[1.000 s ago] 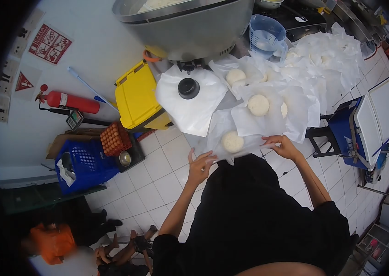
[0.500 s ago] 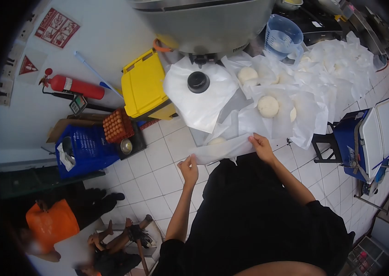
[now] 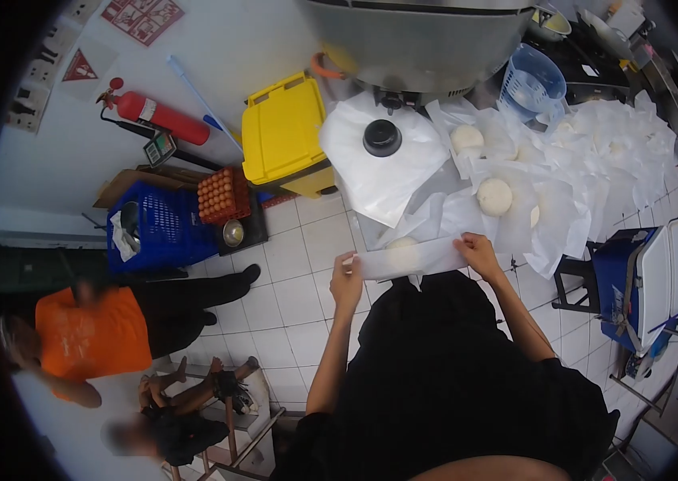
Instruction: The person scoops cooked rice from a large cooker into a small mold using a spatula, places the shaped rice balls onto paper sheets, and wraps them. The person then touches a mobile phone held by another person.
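Observation:
A folded white paper sheet [image 3: 439, 256] stretches between my two hands at the near edge of the work surface. My left hand [image 3: 345, 282] pinches its left end, and my right hand [image 3: 479, 255] grips the right end. Behind the fold a pale round dough piece [image 3: 401, 242] partly shows, the paper covering its near side. Just beyond lies a stack of white paper sheets [image 3: 371, 180] with a black round weight [image 3: 382, 138] on top. Two more round dough pieces, a nearer one [image 3: 494, 196] and a farther one [image 3: 467, 139], rest on paper to the right.
Many paper-wrapped pieces [image 3: 611, 152] spread rightward, near a blue strainer jug [image 3: 533, 84]. A large metal machine [image 3: 427, 40] stands behind. Left are a yellow bin [image 3: 284, 128] and an egg tray [image 3: 223, 195]. A blue cooler [image 3: 635, 280] stands right. Two people are at lower left.
The view has shifted, so the surroundings sit farther right. The paper between my hands is now straighter and more level. At left, the person in orange has changed posture.

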`<state>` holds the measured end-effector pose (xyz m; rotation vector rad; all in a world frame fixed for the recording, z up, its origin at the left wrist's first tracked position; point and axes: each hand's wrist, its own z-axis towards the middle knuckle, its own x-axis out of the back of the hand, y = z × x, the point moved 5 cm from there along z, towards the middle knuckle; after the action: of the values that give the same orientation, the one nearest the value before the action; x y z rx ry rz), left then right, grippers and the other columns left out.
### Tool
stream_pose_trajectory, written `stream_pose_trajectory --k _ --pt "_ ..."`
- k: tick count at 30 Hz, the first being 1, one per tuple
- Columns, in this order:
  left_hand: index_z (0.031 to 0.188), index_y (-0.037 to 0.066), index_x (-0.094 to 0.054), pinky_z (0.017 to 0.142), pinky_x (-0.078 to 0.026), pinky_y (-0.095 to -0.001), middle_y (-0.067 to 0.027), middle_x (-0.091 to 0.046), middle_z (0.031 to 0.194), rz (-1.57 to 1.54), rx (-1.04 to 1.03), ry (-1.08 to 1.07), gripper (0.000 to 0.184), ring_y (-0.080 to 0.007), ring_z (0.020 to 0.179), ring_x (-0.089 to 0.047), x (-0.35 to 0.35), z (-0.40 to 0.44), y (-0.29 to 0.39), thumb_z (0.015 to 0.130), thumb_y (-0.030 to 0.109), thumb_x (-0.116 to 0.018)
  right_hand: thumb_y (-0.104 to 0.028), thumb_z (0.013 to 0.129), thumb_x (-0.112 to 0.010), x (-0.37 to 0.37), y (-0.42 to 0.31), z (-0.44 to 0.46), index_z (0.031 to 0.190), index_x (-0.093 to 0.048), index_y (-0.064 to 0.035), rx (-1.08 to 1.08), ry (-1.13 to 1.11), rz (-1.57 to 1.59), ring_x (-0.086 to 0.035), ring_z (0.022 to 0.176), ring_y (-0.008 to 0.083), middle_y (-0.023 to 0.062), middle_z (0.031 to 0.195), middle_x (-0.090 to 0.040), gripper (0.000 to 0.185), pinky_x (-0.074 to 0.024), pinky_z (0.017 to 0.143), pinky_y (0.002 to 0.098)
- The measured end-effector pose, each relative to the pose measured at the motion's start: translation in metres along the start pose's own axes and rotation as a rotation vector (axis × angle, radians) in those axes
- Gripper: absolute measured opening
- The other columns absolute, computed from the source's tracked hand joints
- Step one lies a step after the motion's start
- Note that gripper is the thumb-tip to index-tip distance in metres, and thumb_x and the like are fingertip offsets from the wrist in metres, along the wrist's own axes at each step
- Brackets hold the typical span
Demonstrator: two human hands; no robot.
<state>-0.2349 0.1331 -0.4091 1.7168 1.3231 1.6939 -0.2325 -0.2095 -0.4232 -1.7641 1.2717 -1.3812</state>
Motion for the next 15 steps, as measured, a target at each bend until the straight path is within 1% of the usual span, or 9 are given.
stream_pose_trajectory --k 2,4,5,6,8,9,11,14,15 --pt "0.113 0.008 -0.064 0.083 -0.048 -0.0372 -0.008 -0.069 0.106 0.092 -0.325 0.336 0.038 -0.0222 0.099 -0.065 0.013 -0.022 0.048 0.082 0.027 -0.072 -0.024 0.086 -0.066 0.001 -0.007 0.001 0.078 -0.057 0.0047 -0.011 0.001 0.013 -0.048 0.056 0.0138 0.0132 0.059 -0.056 0.031 -0.0417 0.054 0.0338" --pt "0.112 0.009 -0.064 0.085 -0.047 -0.0368 -0.0066 -0.064 0.117 0.28 -0.818 0.158 0.037 -0.0223 0.11 -0.06 -0.001 -0.043 0.064 0.077 0.016 -0.074 -0.023 0.085 -0.067 0.0 -0.005 0.005 0.077 -0.059 0.0043 -0.013 -0.002 -0.014 -0.052 0.057 0.0138 0.0129 0.06 -0.058 0.03 -0.0434 0.055 0.0331" --pt "0.116 0.007 -0.064 0.088 -0.048 -0.0376 -0.0071 -0.064 0.119 0.238 -1.036 -0.015 0.039 -0.023 0.111 -0.061 -0.01 -0.051 0.077 0.078 0.008 -0.071 -0.023 0.084 -0.067 0.001 -0.003 0.006 0.076 -0.059 0.0042 -0.014 -0.004 -0.028 -0.054 0.058 0.0138 0.0127 0.061 -0.059 0.029 -0.0443 0.056 0.0328" --pt "0.12 0.006 -0.064 0.091 -0.049 -0.0383 -0.0076 -0.064 0.12 0.194 -1.247 -0.193 0.042 -0.0237 0.111 -0.061 -0.018 -0.062 0.088 0.078 0.001 -0.067 -0.024 0.085 -0.068 0.001 0.006 0.006 0.08 -0.061 0.0032 -0.036 -0.026 -0.012 -0.055 0.058 0.0139 0.0116 0.061 -0.06 0.029 -0.0452 0.056 0.0327" --pt "0.124 0.006 -0.062 0.098 -0.048 -0.0383 -0.006 -0.062 0.126 0.287 -1.241 -0.272 0.046 -0.022 0.12 -0.057 -0.031 -0.059 0.081 0.079 0.0 -0.066 -0.027 0.085 -0.069 0.001 0.016 0.012 0.087 -0.064 0.0013 -0.073 -0.069 0.02 -0.057 0.058 0.0142 0.0094 0.062 -0.062 0.029 -0.0471 0.056 0.0324" --pt "0.126 0.006 -0.061 0.101 -0.047 -0.0383 -0.0053 -0.061 0.128 0.335 -1.238 -0.311 0.047 -0.0211 0.124 -0.055 -0.036 -0.056 0.078 0.079 0.0 -0.065 -0.029 0.086 -0.069 0.005 -0.006 0.012 0.093 -0.063 -0.0004 -0.117 -0.111 0.046 -0.058 0.061 0.0141 0.0085 0.067 -0.063 0.03 -0.0479 0.058 0.0319" --pt "0.129 0.006 -0.059 0.106 -0.044 -0.0377 -0.0068 -0.058 0.134 0.345 -1.247 -0.339 0.048 -0.0208 0.128 -0.052 -0.036 -0.052 0.075 0.081 0.004 -0.064 -0.034 0.088 -0.069 0.02 -0.047 0.007 0.104 -0.062 -0.0039 -0.204 -0.195 0.094 -0.06 0.066 0.014 0.0066 0.076 -0.066 0.035 -0.0495 0.06 0.031" --pt "0.134 0.005 -0.055 0.11 -0.04 -0.0379 -0.0084 -0.055 0.138 0.333 -1.211 -0.331 0.051 -0.0211 0.131 -0.05 -0.033 -0.056 0.082 0.084 0.01 -0.064 -0.035 0.088 -0.07 0.02 -0.068 0.039 0.118 -0.056 -0.0074 0.03 -0.105 0.331 -0.059 0.076 0.0125 0.0059 0.09 -0.065 0.043 -0.0499 0.065 0.0282" --pt "0.135 0.005 -0.054 0.11 -0.039 -0.0381 -0.0088 -0.054 0.139 0.331 -1.187 -0.312 0.052 -0.0213 0.131 -0.049 -0.032 -0.057 0.085 0.085 0.012 -0.064 -0.029 0.085 -0.073 0.018 -0.083 0.047 0.12 -0.055 -0.0073 0.12 -0.055 0.26 -0.057 0.084 0.0144 0.0065 0.098 -0.063 0.045 -0.0492 0.07 0.0292"
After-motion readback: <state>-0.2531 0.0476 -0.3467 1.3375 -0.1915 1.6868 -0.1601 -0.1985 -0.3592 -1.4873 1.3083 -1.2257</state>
